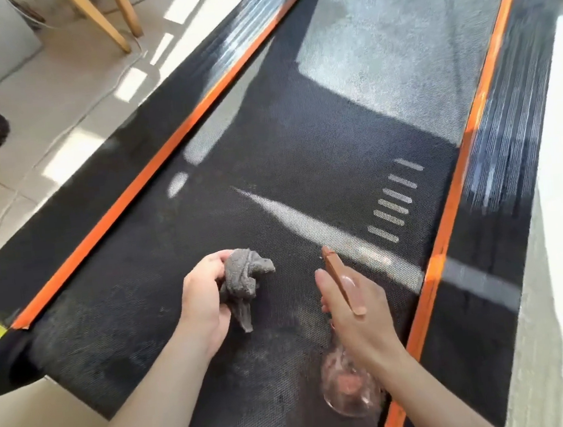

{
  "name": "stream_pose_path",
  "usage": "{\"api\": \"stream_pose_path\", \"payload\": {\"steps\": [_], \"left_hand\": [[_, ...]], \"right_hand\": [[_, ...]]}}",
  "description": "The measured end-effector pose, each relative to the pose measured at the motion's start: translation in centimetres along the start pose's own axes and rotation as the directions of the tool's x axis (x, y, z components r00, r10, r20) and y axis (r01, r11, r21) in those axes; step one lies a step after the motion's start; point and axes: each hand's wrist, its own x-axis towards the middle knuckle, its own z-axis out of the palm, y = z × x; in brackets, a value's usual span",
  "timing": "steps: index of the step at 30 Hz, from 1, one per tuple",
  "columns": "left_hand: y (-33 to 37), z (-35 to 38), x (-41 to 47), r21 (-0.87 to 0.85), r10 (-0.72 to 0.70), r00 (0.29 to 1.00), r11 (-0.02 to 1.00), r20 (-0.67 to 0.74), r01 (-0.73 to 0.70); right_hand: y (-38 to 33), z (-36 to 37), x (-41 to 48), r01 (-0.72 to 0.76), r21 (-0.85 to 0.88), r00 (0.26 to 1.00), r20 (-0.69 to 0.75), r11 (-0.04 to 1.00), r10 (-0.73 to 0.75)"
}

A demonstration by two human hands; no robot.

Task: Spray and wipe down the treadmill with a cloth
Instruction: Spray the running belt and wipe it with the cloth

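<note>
My right hand (358, 312) grips the spray bottle (347, 389), nozzle pointing ahead along the treadmill belt (301, 142); my left hand (202, 300) clutches the grey cloth (245, 275) alongside.

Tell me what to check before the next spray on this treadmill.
1. Grip on cloth by left hand: ok.
2. Hold on bottle by right hand: ok.
3. Aim of nozzle at belt, not at the cloth: ok.
4. Liquid left in bottle: cannot tell, it is clear and blurred.
5. Cleanness of belt: not ok, pale smudges near the hands.
</note>
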Motion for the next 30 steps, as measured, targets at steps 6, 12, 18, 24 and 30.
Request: {"api": "stream_pose_path", "payload": {"steps": [6, 12, 18, 24, 30], "left_hand": [[2.6, -6.7, -0.1, -0.047, -0.006, 0.999, 0.999, 0.048, 0.008], [4.2, -8.9, -2.8, -0.067, -0.158, 0.985, 0.984, 0.067, 0.162], [5.4, -9.2, -4.2, 0.030, -0.132, 0.983, 0.991, 0.125, 0.130], [2.8, -11.2, -3.5, 0.153, -0.026, 0.992, 0.988, 0.121, 0.007], [-1.0, -12.1, -3.0, 0.259, 0.071, 0.980, 0.959, 0.186, -0.118]], "right_hand": [[-3.8, 3.1, -0.5, 0.142, -0.012, 0.971, -0.194, 0.990, -0.142], [-6.0, 7.0, -4.2, -0.293, -0.118, 0.945, -0.184, 0.949, 0.269], [-5.8, 7.3, -8.0, -0.536, -0.438, 0.839, -0.181, 0.721, 0.513], [-4.3, 7.7, -11.1, -0.601, -0.389, 0.795, -0.208, 0.698, 0.569], [-2.6, 9.0, -13.3, -0.552, -0.146, 0.822, -0.258, 0.821, 0.507]]}}
